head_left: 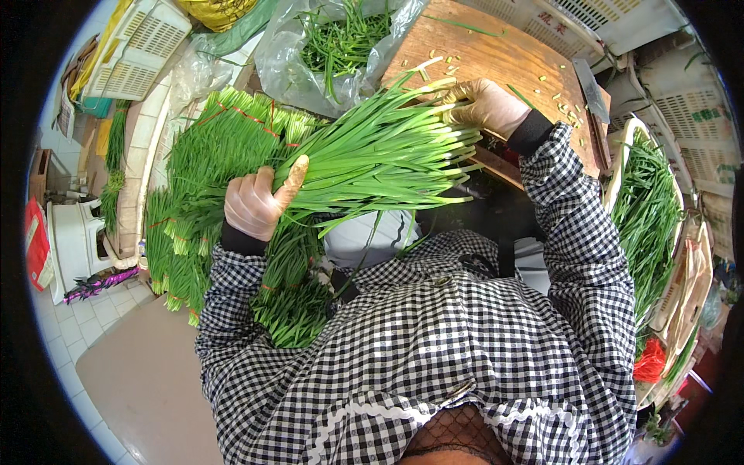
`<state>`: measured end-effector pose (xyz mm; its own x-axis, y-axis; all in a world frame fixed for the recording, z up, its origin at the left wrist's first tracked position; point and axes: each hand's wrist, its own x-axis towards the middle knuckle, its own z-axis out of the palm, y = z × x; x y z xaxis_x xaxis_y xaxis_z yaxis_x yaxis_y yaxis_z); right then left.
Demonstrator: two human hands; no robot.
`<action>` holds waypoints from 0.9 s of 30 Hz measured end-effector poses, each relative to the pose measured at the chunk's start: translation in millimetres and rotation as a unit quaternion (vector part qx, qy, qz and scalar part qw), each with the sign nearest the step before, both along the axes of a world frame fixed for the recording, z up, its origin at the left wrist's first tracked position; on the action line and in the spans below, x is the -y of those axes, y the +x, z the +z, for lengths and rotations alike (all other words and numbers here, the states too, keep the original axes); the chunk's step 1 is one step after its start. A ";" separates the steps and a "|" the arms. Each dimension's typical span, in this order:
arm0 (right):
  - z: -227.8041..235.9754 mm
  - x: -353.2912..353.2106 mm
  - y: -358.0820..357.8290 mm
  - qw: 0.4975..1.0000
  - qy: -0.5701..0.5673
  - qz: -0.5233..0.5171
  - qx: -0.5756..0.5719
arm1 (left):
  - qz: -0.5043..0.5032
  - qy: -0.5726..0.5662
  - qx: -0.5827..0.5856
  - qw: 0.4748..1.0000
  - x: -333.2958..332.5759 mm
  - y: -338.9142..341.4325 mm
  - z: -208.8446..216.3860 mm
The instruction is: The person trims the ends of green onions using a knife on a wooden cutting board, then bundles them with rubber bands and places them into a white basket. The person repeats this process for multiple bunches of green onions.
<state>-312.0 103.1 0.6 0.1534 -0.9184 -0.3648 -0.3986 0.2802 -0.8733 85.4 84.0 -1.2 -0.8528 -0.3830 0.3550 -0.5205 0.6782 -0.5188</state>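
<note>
My left hand (260, 203), in a thin clear glove, grips a thick bunch of green chives (380, 155) near its middle, thumb up across the stalks. My right hand (484, 105), also gloved, rests on the cut ends of the same bunch at the edge of a wooden chopping board (504, 54). The bunch lies roughly level, its ends pointing right toward the board. Both sleeves are black-and-white checked.
A heap of tied chive bundles (209, 163) lies at the left. A clear plastic bag of greens (333, 46) sits behind. A cleaver (593, 93) lies on the board's right side. More chives fill a tray (647, 217) at right. White plastic crates (143, 43) stand around.
</note>
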 end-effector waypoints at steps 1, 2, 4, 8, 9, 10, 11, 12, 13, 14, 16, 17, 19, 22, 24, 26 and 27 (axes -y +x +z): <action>6.2 -1.5 5.3 0.999 0.001 -0.029 0.037 | 0.001 0.008 -0.002 1.000 0.4 0.1 0.5; 2.6 -3.2 7.3 0.997 -0.037 -0.050 0.036 | 0.003 0.016 -0.003 1.000 0.8 0.2 1.0; -7.9 -7.6 11.6 0.989 -0.113 -0.092 0.035 | 0.005 0.029 -0.010 1.000 1.3 -0.2 1.2; -21.4 -8.0 30.8 0.927 -0.314 -0.146 -0.146 | 0.013 0.051 -0.012 0.999 0.5 -2.3 2.5; -23.2 -7.7 32.9 0.909 -0.326 -0.161 -0.205 | 0.015 0.055 -0.008 0.998 0.5 -2.9 3.4; -17.0 -9.0 40.0 0.887 -0.337 -0.175 -0.263 | 0.014 0.055 -0.007 0.998 0.7 -2.8 3.3; -14.0 -10.1 43.6 0.862 -0.345 -0.188 -0.320 | 0.014 0.056 -0.007 0.998 0.9 -2.6 3.2; -15.2 -9.4 43.0 0.855 -0.347 -0.176 -0.343 | 0.013 0.056 -0.007 0.998 1.1 -2.4 3.1; -15.8 -6.9 40.8 0.846 -0.350 -0.164 -0.366 | 0.008 0.046 -0.004 0.999 1.8 -2.8 3.7; -16.5 -4.5 38.4 0.838 -0.353 -0.152 -0.388 | 0.004 0.036 -0.002 0.999 2.4 -3.1 4.6; -14.2 -3.6 32.6 0.815 -0.366 -0.138 -0.427 | -0.006 0.020 -0.003 1.000 3.0 -3.6 4.5; -8.2 -4.2 29.2 0.817 -0.354 -0.137 -0.434 | -0.011 0.013 -0.007 1.000 3.0 -3.9 3.6; -9.2 -8.9 8.8 0.830 -0.346 -0.179 -0.400 | -0.011 0.025 -0.018 0.999 3.8 -4.7 1.1; -29.0 -6.2 -49.8 0.865 -0.298 -0.234 -0.328 | 0.019 0.076 -0.018 0.997 -1.4 1.7 0.3; -10.1 -13.8 -68.0 0.902 -0.159 -0.252 -0.312 | 0.030 0.100 -0.012 0.994 -0.6 2.8 -2.4; 6.8 -16.5 -74.3 0.919 -0.120 -0.222 -0.302 | 0.028 0.098 -0.014 0.995 -0.6 4.2 -4.6; 0.5 -14.9 -76.0 0.945 -0.129 -0.244 -0.173 | 0.027 0.097 -0.015 0.995 -0.5 4.7 -5.4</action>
